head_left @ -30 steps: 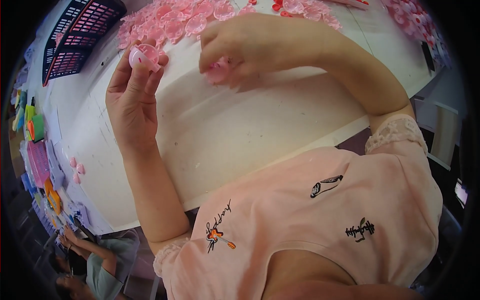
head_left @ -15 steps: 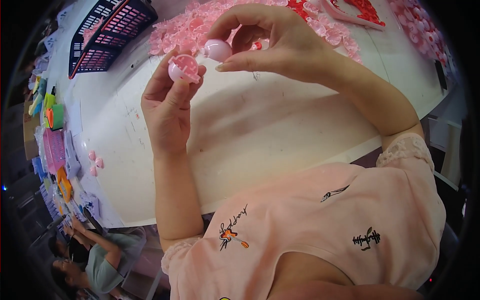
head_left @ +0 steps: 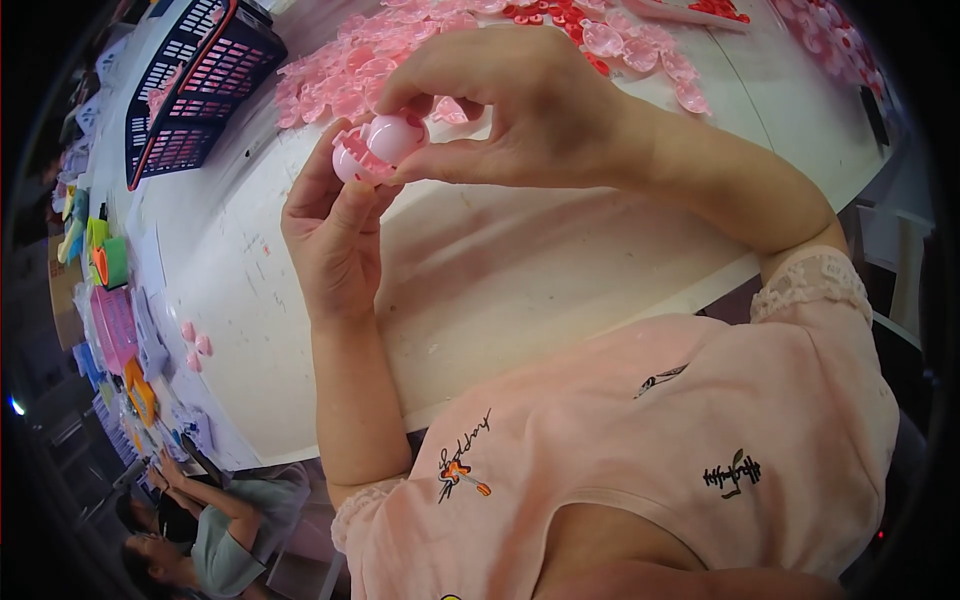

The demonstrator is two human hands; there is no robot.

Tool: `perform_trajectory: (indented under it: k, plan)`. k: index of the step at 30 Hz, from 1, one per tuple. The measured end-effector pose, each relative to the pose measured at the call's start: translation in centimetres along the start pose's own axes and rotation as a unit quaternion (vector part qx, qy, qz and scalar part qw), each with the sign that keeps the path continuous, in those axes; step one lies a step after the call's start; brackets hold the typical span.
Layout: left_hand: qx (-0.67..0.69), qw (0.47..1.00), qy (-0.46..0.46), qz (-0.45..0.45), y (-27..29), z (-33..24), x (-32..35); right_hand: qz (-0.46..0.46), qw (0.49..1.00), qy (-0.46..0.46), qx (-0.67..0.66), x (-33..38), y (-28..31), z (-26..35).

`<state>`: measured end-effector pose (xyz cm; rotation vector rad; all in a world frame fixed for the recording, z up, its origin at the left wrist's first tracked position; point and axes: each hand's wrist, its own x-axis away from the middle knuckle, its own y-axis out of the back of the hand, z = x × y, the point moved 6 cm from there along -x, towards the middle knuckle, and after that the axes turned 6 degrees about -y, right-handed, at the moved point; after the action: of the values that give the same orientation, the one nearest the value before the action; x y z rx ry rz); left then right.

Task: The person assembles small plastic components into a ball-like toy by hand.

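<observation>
Between the thumb and fingers of my left hand (head_left: pixel 338 225) sits a pink half-round plastic shell (head_left: pixel 350 162), its hollow side turned toward my right hand. Pinched by my right hand (head_left: pixel 520 115) is a glossy pale pink plastic ball-shaped piece (head_left: pixel 394 139). The two pieces meet at the shell's rim, and the rounded piece partly covers the shell's inside. Both hands are closed on their pieces above the white table (head_left: pixel 520 260). Fingers hide the far sides of both pieces.
A heap of pink plastic parts (head_left: pixel 345 75) spreads along the far side, with red parts (head_left: pixel 560 15) beside it. A dark blue basket (head_left: pixel 200 100) stands far left. Several small pink pieces (head_left: pixel 196 345) lie at left. Another person (head_left: pixel 225 540) sits lower left.
My right hand has moved left and slightly down, bringing the rounded piece from a gap away into contact with the shell. My left hand has barely shifted.
</observation>
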<state>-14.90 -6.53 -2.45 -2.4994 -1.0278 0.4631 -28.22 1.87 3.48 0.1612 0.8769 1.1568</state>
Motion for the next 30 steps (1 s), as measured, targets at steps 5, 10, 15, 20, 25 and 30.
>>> perform_trajectory:
  k: [5, 10, 15, 20, 25, 30]
  plan:
    - [0.012, 1.0, 0.002, -0.003, 0.1, 0.1, 0.2, -0.018, 1.0, 0.021, -0.009, -0.3, 0.4, 0.6]
    - [-0.064, 0.998, -0.015, 0.017, 0.3, -0.1, 0.0, 0.023, 0.991, -0.065, -0.119, -0.5, -0.2, -0.3]
    - [-0.085, 0.996, -0.03, 0.006, 0.3, -0.3, 0.2, 0.065, 0.987, -0.086, -0.12, -0.3, -0.8, -0.7]
    - [-0.097, 0.994, -0.041, 0.012, -0.3, -0.5, 0.3, 0.038, 0.988, -0.068, -0.135, -0.3, -0.7, -0.6]
    - [-0.093, 0.995, -0.023, 0.008, -0.4, -0.4, 0.4, 0.052, 0.987, -0.073, -0.133, -0.2, -0.9, -1.0]
    - [-0.109, 0.993, -0.046, 0.027, -0.1, -0.3, 0.2, 0.055, 0.979, -0.102, -0.17, -0.2, -1.0, -1.4]
